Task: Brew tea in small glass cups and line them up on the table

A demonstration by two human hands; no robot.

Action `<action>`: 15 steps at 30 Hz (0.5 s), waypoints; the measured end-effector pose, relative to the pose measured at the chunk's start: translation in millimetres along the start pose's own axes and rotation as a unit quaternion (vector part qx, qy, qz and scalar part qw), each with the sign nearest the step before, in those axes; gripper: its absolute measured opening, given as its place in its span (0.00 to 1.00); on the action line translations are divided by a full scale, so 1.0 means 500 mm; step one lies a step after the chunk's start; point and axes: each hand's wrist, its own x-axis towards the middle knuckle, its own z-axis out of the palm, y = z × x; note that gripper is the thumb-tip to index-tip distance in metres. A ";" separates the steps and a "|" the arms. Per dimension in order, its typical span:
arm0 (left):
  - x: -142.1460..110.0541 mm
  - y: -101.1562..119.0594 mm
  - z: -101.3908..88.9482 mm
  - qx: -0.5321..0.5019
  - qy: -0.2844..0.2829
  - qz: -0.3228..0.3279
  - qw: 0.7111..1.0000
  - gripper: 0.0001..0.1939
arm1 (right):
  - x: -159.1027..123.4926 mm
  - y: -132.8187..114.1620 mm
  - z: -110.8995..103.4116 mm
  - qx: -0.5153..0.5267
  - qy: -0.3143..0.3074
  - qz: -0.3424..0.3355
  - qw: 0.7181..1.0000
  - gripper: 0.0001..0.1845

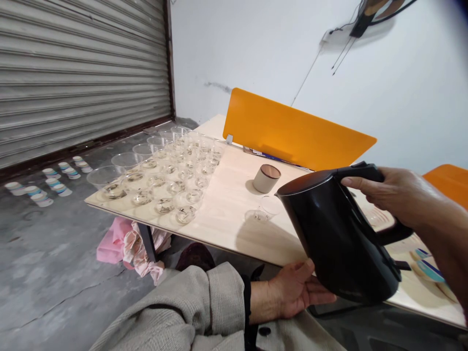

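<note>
A black electric kettle (340,239) is tilted to the left above the table's front edge, its spout pointing left. My right hand (387,195) is closed around its handle at the upper right. Against the kettle's lower left side and base rests my left hand (292,290), thumb on the side and fingers stretched along the bottom. Just left of the spout, a clear plastic cup (269,204) stands on the table with small dark bits near its bottom. Behind it is a beige mug (263,180) with a brown rim. No stream of water is visible.
Rows of several clear cups (164,204) fill the left of the wooden table (219,214). An orange divider (292,129) rises at the back. Stacked paper cups (60,187) sit on the floor, pink cloth (115,239) under the table. Patterned items (429,268) lie right.
</note>
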 end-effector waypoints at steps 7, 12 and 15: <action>0.001 0.000 -0.001 -0.002 0.000 -0.002 1.000 0.18 | -0.018 -0.026 -0.004 -0.001 -0.006 -0.052 0.999 0.27; 0.000 -0.001 -0.002 -0.003 -0.010 0.005 1.000 0.18 | -0.016 -0.021 0.000 0.015 -0.002 -0.075 0.997 0.26; 0.001 -0.002 -0.004 -0.004 -0.010 0.003 1.000 0.18 | -0.008 -0.017 0.003 0.013 -0.018 -0.065 0.998 0.25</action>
